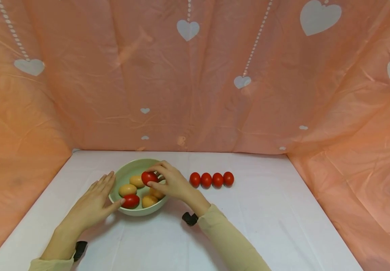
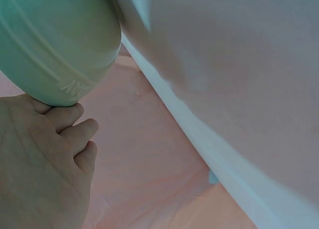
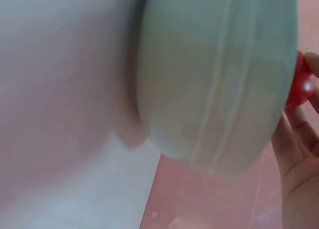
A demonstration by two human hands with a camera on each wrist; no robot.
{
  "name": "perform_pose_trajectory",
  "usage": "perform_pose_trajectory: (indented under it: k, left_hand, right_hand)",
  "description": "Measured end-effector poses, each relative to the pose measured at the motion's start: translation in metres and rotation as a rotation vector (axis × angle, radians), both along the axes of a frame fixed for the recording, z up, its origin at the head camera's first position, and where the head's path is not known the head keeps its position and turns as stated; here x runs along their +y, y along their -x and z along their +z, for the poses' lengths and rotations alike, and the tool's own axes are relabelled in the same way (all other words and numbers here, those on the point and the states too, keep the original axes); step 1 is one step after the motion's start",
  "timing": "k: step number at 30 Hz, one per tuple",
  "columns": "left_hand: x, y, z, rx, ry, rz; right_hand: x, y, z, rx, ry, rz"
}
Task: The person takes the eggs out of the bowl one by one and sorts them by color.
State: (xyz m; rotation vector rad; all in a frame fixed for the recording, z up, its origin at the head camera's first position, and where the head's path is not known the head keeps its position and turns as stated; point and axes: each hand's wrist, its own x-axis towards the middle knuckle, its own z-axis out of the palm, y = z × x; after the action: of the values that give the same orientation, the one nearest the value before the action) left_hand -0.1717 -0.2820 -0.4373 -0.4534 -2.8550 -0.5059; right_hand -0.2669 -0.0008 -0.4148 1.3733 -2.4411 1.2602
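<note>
A pale green bowl [image 1: 138,212] holds several yellow egg-shaped pieces [image 1: 128,190] and a red egg-shaped piece [image 1: 130,201] near its front left. Over the bowl's right side, my right hand [image 1: 171,182] pinches another smooth red egg-shaped piece [image 1: 149,178] between thumb and fingers. The right wrist view shows this red piece [image 3: 301,84] just past the rim, partly hidden by the bowl [image 3: 214,79]. My left hand [image 1: 91,203] rests along the bowl's left side with its fingers extended, the thumb at the front rim. In the left wrist view its fingers touch the bowl's outside [image 2: 60,50].
Several red egg-shaped pieces [image 1: 211,180] stand in a short row right of the bowl on the white tabletop [image 1: 266,222]. Peach curtains [image 1: 198,94] with white hearts enclose the table at the back and sides. Black wrist straps [image 1: 189,218] show on both arms.
</note>
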Motion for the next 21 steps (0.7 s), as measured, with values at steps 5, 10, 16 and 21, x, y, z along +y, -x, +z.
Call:
perform_pose_trajectory:
  k: [5,10,16,21]
  left_hand:
    - [-0.001,0.000,-0.002,0.005,0.001,-0.001]
    - [-0.001,0.001,-0.003,0.011,0.002,-0.004]
    - [-0.001,0.000,-0.002,0.012,0.000,-0.003]
    - [0.000,0.001,-0.001,0.013,0.000,-0.006]
  right_hand:
    - [0.012,0.000,-0.003,0.027,0.050,-0.063]
    - [0.024,0.001,-0.006,0.021,0.092,-0.105]
    - [0.039,0.003,-0.009,0.042,0.154,-0.148]
    - [0.050,0.006,-0.012,0.053,0.208,-0.177]
